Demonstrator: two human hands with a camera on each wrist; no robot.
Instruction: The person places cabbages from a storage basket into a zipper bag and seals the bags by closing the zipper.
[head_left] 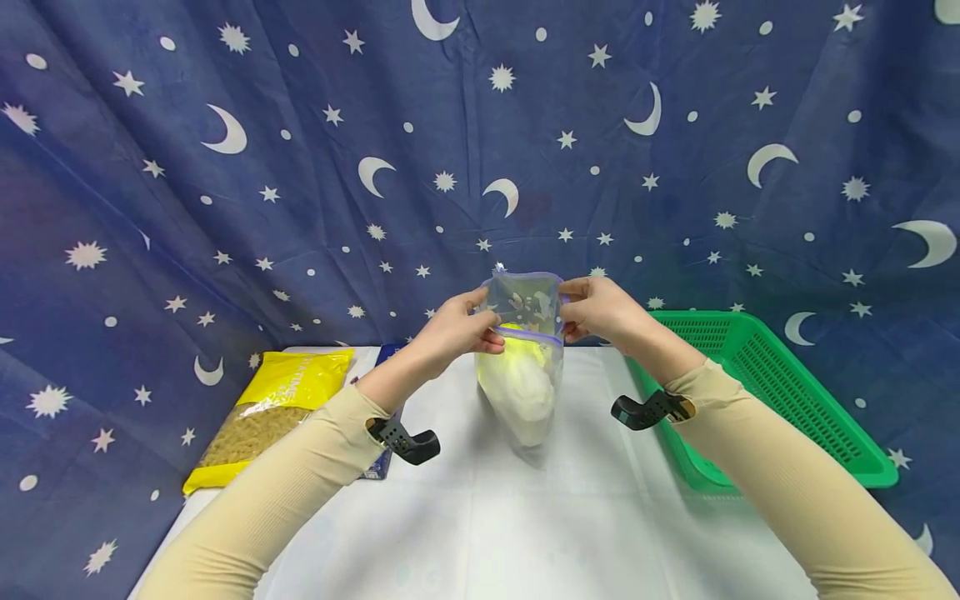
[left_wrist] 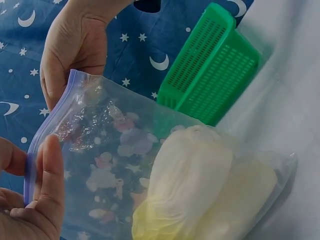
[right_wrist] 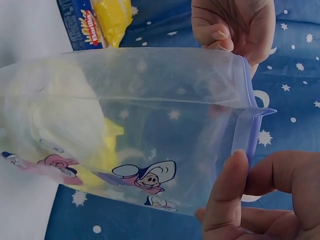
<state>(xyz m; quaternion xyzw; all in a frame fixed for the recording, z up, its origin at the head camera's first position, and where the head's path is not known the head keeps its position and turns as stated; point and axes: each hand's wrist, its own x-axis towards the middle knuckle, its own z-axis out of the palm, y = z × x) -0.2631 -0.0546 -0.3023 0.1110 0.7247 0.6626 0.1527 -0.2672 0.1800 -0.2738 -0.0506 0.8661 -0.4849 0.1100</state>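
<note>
A clear zip bag (head_left: pixel 528 304) with a purple-edged mouth and cartoon prints stands upright at the middle of the table. Inside it, pale napa cabbage (head_left: pixel 521 387) with yellow leaf ends shows through the plastic. At the bag's left rim my left hand (head_left: pixel 461 325) pinches the edge between thumb and fingers. My right hand (head_left: pixel 600 310) pinches the opposite side of the rim. The mouth is spread apart between both hands. In the right wrist view, the purple rim (right_wrist: pixel 245 125) runs past my right fingers, and the cabbage (right_wrist: pixel 55 100) lies deeper in the bag.
A green slotted basket (head_left: pixel 795 392) stands at the right, partly behind my right forearm. To the left lie a yellow pack of pasta (head_left: pixel 273 408) and a blue Barilla box (right_wrist: pixel 85 25). A starry blue curtain (head_left: pixel 465 125) hangs behind the white tabletop (head_left: pixel 480 533).
</note>
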